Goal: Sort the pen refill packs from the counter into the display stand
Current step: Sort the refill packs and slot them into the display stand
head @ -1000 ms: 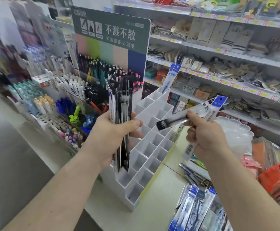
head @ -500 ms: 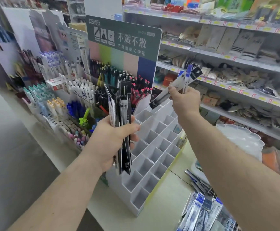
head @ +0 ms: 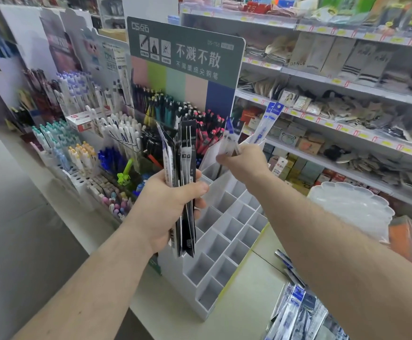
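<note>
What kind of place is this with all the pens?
Most likely a stationery shop: racks of pens stand on the counter, goods sit on shelves with yellow price tags, and a pen advert sign rises behind them.

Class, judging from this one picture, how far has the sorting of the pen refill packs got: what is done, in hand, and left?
Done: one blue-topped pack stands at the display stand's far end. In hand: the right hand holds packs at the stand's top rows; the left hand grips a black bundle. Left: most compartments look empty, and loose packs lie on the counter.
</note>
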Tool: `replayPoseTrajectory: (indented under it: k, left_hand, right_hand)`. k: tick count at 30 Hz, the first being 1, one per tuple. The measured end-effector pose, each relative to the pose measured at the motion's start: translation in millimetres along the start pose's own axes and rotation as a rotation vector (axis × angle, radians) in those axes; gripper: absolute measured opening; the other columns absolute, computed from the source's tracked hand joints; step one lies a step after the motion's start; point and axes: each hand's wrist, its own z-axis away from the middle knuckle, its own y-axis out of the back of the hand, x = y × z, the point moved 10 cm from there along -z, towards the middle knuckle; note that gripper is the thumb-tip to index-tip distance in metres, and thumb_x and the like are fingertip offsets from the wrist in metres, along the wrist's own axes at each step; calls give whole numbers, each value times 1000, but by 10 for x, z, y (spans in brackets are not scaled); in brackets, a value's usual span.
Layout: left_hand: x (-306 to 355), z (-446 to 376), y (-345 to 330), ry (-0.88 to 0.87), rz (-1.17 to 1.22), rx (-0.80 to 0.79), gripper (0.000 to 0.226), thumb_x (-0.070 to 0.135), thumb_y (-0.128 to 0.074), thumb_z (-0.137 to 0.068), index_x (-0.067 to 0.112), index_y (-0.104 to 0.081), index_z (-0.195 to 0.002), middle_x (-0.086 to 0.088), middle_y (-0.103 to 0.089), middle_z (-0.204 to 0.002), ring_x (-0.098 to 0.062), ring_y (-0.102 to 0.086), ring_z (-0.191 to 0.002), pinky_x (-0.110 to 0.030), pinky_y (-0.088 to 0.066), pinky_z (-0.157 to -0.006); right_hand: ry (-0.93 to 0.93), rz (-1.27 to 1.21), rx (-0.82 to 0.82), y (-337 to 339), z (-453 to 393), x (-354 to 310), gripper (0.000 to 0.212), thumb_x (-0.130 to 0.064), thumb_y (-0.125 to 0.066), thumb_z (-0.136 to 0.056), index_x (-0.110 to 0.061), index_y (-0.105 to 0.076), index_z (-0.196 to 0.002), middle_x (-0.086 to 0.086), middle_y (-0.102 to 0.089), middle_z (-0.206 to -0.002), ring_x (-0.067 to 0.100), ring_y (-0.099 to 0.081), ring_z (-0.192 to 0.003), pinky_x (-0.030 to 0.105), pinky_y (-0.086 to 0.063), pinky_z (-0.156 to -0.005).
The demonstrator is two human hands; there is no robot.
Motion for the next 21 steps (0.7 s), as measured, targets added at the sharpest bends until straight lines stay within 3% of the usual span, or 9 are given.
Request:
replayPoseTrajectory:
  k: [2, 5, 9, 16, 21]
  left_hand:
    - [-1, 2, -13, 0, 4, -8, 12, 0, -68, -86, 9, -64, -93, 1, -61, -61, -11, -60, -53, -23, -49, -47]
    - [6, 0, -52, -4, 17, -25, 12, -1, -68, -86, 10, -65, -92, 0, -61, -63, -11, -60, -52, -23, -49, -47]
    - [12, -25, -49, -8, 17, -25, 12, 0, -68, -86, 10, -66, -92, -1, -62, -64, -12, -60, -53, -24, -50, -47]
    - [5, -36, 50, -18, 0, 6, 14, 0, -68, -86, 11, -65, -93, -1, -62, -65, -12, -60, -53, -25, -51, -47]
    - [9, -33, 102, -20, 9, 25, 13, -1, -68, -86, 10, -65, -93, -3, -64, -69, -11, -60, -53, -25, -52, -47]
  right_hand:
    - [-22, 31, -29, -57, -7, 56, 37, -23, -77, -82, -21, -52, -55, -3, -48, -53, 15, -44, -50, 29, -37, -53]
    - [-53, 28, -18, -5, -9, 86, 30, -25, -79, -81, -17, -57, -62, 0, -52, -59, 17, -48, -54, 29, -40, -55]
    - [-129, -70, -45, 37, 7, 142, 42, -24, -76, -83, -15, -41, -64, 1, -34, -55, 16, -30, -44, 26, -27, -46]
    - [-88, 78, -58, -65, 22, 75, 33, -34, -80, -79, -4, -68, -88, 7, -55, -69, 21, -51, -58, 30, -43, -54]
    - [-1, 125, -41, -38, 14, 24, 34, -33, -81, -79, -8, -59, -70, 3, -51, -63, 18, -47, -55, 27, -38, -54]
